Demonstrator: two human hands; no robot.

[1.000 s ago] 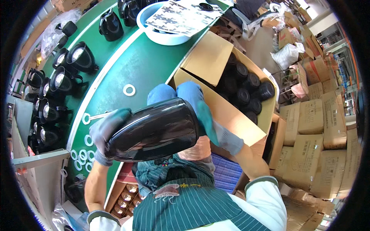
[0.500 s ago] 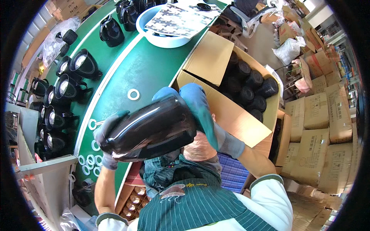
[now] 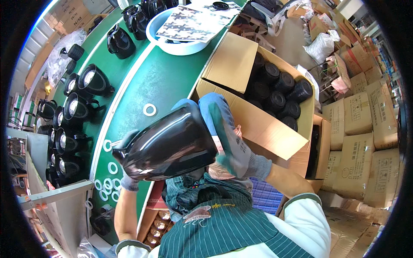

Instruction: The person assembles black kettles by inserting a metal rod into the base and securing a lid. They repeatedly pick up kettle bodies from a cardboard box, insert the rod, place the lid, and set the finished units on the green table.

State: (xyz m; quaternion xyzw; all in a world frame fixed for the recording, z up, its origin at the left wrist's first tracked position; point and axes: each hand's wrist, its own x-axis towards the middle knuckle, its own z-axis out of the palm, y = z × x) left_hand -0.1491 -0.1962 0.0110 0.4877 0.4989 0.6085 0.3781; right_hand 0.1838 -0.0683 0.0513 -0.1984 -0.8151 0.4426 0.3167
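Note:
A glossy black jug body (image 3: 170, 144) lies tilted across my lap, its narrow end to the left and its wide end to the right. My gloved left hand (image 3: 127, 144) is closed round the narrow end; most of its fingers are hidden behind the jug. A thin pale stick (image 3: 115, 143) pokes out beside that hand, over a white ring on the table. My gloved right hand (image 3: 232, 148) is at the wide end, fingers stretched out and palm turned to it. Whether the palm touches the jug I cannot tell.
Several white rings (image 3: 112, 167) lie on the green table (image 3: 142, 81). Black jugs (image 3: 77, 107) stand along its left side. Farther off is a white basin (image 3: 185, 48) under patterned sheets. An open carton (image 3: 269, 124) of black parts stands to the right, with stacked cartons (image 3: 355, 159) beyond.
The jug's wide end has swung slightly, showing more of its side. My right hand has slid lower along that end, its fingers stretched out. The whole view has shifted a little.

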